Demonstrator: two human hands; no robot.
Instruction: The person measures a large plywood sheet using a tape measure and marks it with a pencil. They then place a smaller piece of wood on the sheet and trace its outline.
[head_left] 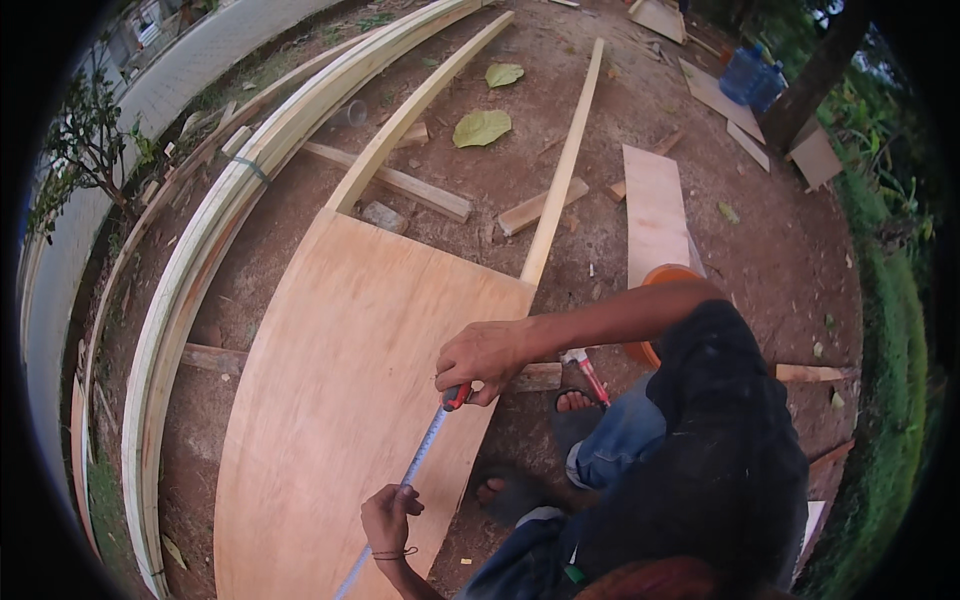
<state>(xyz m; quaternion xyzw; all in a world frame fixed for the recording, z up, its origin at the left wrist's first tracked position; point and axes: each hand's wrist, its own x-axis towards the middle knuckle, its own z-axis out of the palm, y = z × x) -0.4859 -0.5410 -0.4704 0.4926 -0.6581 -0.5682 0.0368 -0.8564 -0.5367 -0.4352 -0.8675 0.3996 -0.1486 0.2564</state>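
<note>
A tape measure [457,397] with a red and black case is in my right hand [485,358], its fingers closed round it over the plywood sheet [340,340]. The pale blade [425,445] runs out of the case toward the lower edge, slanting across the sheet. My left hand [388,515], with a dark cord at the wrist, is closed on the blade farther down, thumb against it. The blade's far end leaves the picture. Under the sheet's far edge, two wooden strips [425,110] [567,180] stick out.
Bundled long timbers [200,245] curve along the left. Wood offcuts [420,192] and large leaves [482,128] lie on the soil. At right are a narrow plywood piece [655,205], an orange bucket [670,273] behind my right arm, and a red tool [590,378] near my foot. Blue water jugs [745,78] stand far right.
</note>
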